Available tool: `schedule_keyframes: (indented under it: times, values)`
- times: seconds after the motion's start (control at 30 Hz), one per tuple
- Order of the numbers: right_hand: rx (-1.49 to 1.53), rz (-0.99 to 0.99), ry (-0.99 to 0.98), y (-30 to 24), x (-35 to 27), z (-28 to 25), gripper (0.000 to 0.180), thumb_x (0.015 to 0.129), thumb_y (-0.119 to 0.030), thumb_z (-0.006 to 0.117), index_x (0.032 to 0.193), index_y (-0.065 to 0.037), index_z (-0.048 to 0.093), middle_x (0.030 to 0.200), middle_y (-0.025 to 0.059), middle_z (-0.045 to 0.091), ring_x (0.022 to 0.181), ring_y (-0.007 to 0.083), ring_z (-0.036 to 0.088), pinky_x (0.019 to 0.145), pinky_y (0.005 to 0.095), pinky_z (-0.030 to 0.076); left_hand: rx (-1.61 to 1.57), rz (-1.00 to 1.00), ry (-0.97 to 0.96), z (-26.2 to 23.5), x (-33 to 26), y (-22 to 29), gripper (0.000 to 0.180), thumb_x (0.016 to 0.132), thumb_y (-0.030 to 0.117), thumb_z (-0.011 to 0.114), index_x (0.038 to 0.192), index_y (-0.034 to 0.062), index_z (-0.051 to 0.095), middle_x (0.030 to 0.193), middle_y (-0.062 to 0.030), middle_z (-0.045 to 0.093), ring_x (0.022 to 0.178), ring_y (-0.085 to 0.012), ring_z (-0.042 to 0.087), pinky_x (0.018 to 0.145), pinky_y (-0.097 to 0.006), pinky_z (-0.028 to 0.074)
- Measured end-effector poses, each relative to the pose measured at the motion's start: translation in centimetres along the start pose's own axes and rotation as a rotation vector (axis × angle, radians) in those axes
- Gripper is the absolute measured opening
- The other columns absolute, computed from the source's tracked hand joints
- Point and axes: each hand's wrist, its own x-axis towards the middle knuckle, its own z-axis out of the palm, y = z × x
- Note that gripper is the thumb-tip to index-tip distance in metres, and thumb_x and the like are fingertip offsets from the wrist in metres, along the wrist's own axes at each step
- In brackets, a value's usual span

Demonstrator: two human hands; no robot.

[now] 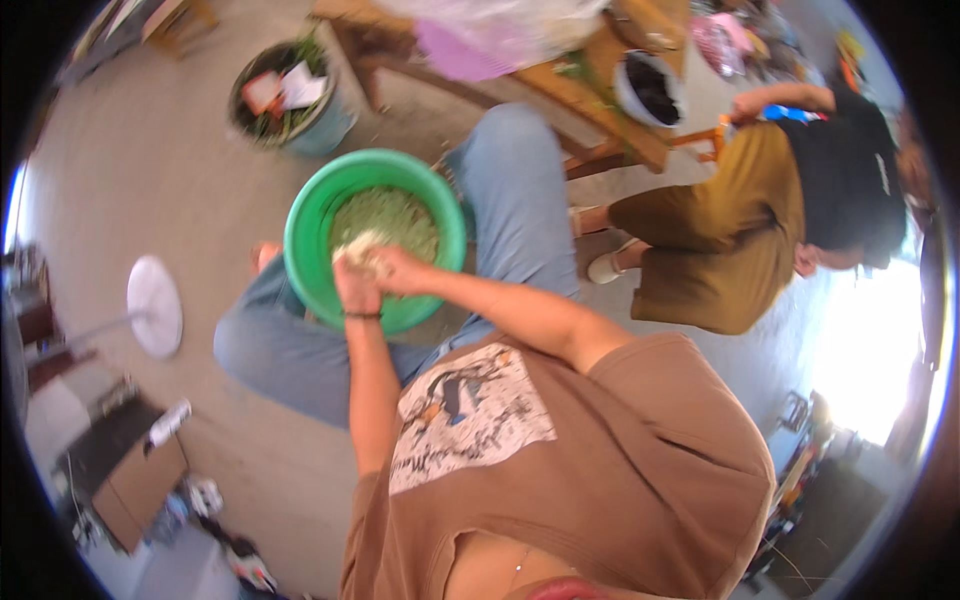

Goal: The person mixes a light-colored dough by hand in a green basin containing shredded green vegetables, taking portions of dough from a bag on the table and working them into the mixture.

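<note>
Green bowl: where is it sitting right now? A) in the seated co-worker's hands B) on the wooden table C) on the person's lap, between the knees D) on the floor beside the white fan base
C: the green bowl rests on the person's jeans-clad legs, with the left hand and the right hand both in it, working a pale lump above the green mash.

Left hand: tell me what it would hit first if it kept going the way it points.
The left hand points up-frame into the green bowl. It would likely first meet the pale lump at its fingertips, then the green mash beyond. Depth is hard to judge here.
</note>
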Motion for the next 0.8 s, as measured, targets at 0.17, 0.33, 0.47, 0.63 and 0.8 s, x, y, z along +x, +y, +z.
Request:
schedule_keyframes:
  times: [0.17,0.33,0.47,0.63,0.8]
  values:
    - [-0.261,-0.162,0.31,3.6,1.6,-1.2,0.037,0.07,-0.006,0.051,0.107,0.0,0.057,0.097,0.0195,0.058,0.091,0.0315,0.057,0.08,0.0367,0.045,0.393,0.021,0.247,2.8,0.6,-1.8,0.028,0.091,0.028,0.041,0.111,0.0113,0.05,0.102,-0.0022,0.056,0.095,-0.0149,0.052,0.078,-0.032,0.042]
    - [-0.07,-0.196,0.357,5.6,3.0,-2.6,0.026,0.076,-0.006,0.048,0.098,-0.006,0.061,0.093,0.0175,0.062,0.085,0.0331,0.06,0.073,0.0379,0.047,0.62,-0.01,0.285,6.1,-0.8,-1.6,0.026,0.09,0.025,0.047,0.113,0.0113,0.047,0.107,-0.0013,0.053,0.096,-0.0123,0.051,0.071,-0.032,0.043]
    - [-0.13,-0.177,0.364,4.8,2.0,-2.2,0.025,0.077,-0.008,0.048,0.099,-0.007,0.061,0.091,0.0165,0.062,0.083,0.0326,0.061,0.07,0.037,0.047,0.792,0.038,0.308,4.7,-1.1,-1.8,0.026,0.089,0.023,0.047,0.112,0.0099,0.049,0.098,-0.0017,0.056,0.081,-0.0104,0.054,0.058,-0.026,0.043]
    - [-0.063,-0.086,0.173,3.8,2.1,-2.6,0.029,0.075,-0.011,0.057,0.104,-0.003,0.056,0.086,0.0163,0.062,0.083,0.0293,0.061,0.073,0.0353,0.047,0.767,0.154,0.527,3.1,0.4,-2.8,0.024,0.085,0.009,0.044,0.104,0.0033,0.056,0.075,-0.0038,0.059,0.052,-0.0074,0.051,0.04,-0.02,0.037]
    - [-0.268,-0.289,0.173,2.9,1.1,-2.0,0.04,0.071,-0.015,0.063,0.108,-0.004,0.053,0.099,0.0164,0.057,0.089,0.0305,0.057,0.078,0.0365,0.045,0.706,0.197,0.55,3.1,0.4,-2.5,0.019,0.088,0.015,0.043,0.099,0.0048,0.055,0.068,-0.001,0.056,0.043,-0.0045,0.043,0.034,-0.019,0.028]
